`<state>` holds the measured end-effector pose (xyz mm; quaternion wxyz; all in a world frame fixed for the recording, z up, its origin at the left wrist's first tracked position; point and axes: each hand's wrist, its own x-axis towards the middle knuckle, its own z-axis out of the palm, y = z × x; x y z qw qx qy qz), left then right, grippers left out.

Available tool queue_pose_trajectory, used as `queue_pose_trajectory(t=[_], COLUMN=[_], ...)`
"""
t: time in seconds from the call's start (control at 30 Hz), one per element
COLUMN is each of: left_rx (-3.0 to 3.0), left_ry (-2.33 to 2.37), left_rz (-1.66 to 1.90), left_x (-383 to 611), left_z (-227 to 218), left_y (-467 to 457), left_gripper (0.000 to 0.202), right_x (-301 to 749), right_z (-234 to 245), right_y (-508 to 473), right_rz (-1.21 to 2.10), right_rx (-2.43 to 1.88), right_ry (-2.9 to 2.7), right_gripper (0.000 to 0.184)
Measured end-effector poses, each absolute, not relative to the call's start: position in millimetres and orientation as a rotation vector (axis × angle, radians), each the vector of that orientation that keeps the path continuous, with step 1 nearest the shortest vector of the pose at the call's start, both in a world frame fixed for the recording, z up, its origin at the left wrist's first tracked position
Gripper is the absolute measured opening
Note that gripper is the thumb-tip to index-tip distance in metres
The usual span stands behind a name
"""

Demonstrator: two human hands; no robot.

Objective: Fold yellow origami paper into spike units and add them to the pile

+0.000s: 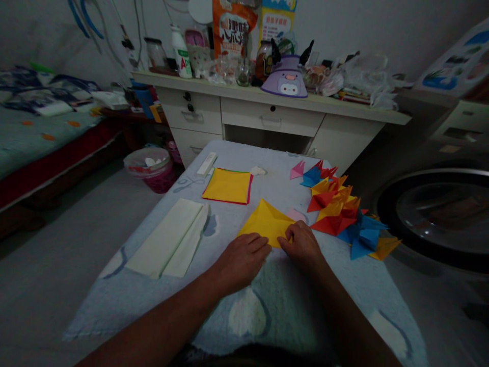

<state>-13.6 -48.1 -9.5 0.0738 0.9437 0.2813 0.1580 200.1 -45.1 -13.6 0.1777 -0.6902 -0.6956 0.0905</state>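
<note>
A yellow sheet of origami paper point(265, 221), creased and folded to a point at the far side, lies on the cloth-covered table in front of me. My left hand point(244, 262) rests on its near left edge, fingers stretched out and laid flat together, the thumb hidden. At the near right edge, my right hand point(303, 244) pinches the paper between thumb and bent fingers. Beyond it to the left is a square stack of coloured paper point(227, 185), yellow on top. Several folded paper figures point(336, 209) in red, orange, blue and pink stand in a row on the right.
A folded pale sheet point(168, 237) lies at the left of the table point(252, 318), and a small white box point(207, 164) near its far left corner. Behind stands a cluttered white desk point(244, 94). A bin point(151, 171) is on the floor left, a front-loading washing machine point(439, 214) right.
</note>
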Motion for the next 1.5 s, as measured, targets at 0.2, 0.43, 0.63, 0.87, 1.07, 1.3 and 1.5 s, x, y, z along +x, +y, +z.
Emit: queue_pose_trajectory(t=[0.2,0.43,0.63,0.87,1.07,1.3,1.5], left_rx=[2.843,2.835,2.817,2.855,2.804,2.723,2.728], left_ry=[0.856,0.858,0.884,0.99,1.209,1.401,1.482], left_rz=[0.423,0.44,0.4,0.349,0.315,0.333,0.26], left_x=[-14.2,-12.2,-10.7,-20.8,-39.2,-51.4,-55.6], left_z=[-8.8,-9.5,-9.6,-9.4,-8.9,-4.0,1.7], left_y=[-48.0,-48.1,-48.7,-53.5,-64.0,-72.4,-73.0], left_gripper=[0.031,0.029,0.027,0.027,0.035,0.037,0.036], right_x=[201.4,192.8,178.0,173.8,164.7,156.5,151.4], right_z=[-15.9,-9.6,-10.1,-10.2,-8.9,-9.4,-6.4], right_y=[-46.0,-49.3,-51.7,-52.4,-51.6,-51.4,-51.4], right_rz=[0.215,0.182,0.349,0.311,0.269,0.131,0.083], right_rx=[-1.936,-1.64,-1.537,-1.643,-1.774,-1.865,-1.935], right_ry=[-1.905,-2.119,-2.194,-2.167,-2.123,-2.071,-2.066], right_gripper=[0.019,0.011,0.021,0.008,0.012,0.02,0.032])
